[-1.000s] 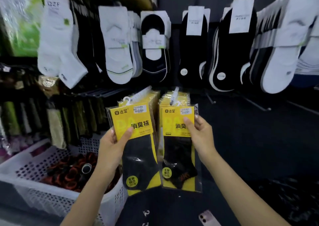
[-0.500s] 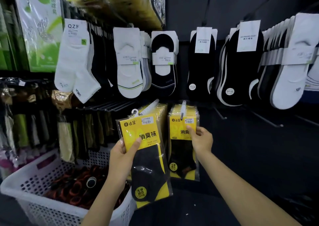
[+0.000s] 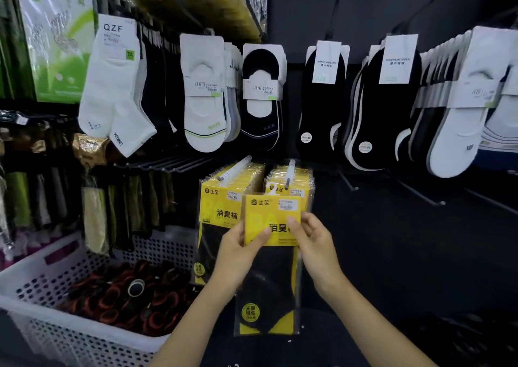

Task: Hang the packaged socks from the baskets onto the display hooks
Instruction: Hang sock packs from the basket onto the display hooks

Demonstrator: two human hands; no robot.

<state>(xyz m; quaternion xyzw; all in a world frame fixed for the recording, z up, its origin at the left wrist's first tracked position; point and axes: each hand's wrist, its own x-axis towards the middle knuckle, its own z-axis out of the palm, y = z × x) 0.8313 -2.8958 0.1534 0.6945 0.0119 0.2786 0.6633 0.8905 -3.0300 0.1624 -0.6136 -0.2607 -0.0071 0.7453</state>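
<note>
Both hands hold one yellow-and-black packaged sock pack upright in front of the lower display. My left hand pinches its yellow card from the left, and my right hand grips the card's right edge. The pack's white hanger tab sits just below the tip of the right display hook, which carries a stack of matching packs. A second hook to the left holds another stack of the same packs.
A white perforated basket with dark red-and-black sock bundles stands at lower left. White and black socks hang in rows above. Bare metal hooks jut from the dark panel at right.
My left hand has carried its pack rightward in front of the right-hand stack. My right hand let go of the hanging stack and now grips the same pack. The view has tilted upward.
</note>
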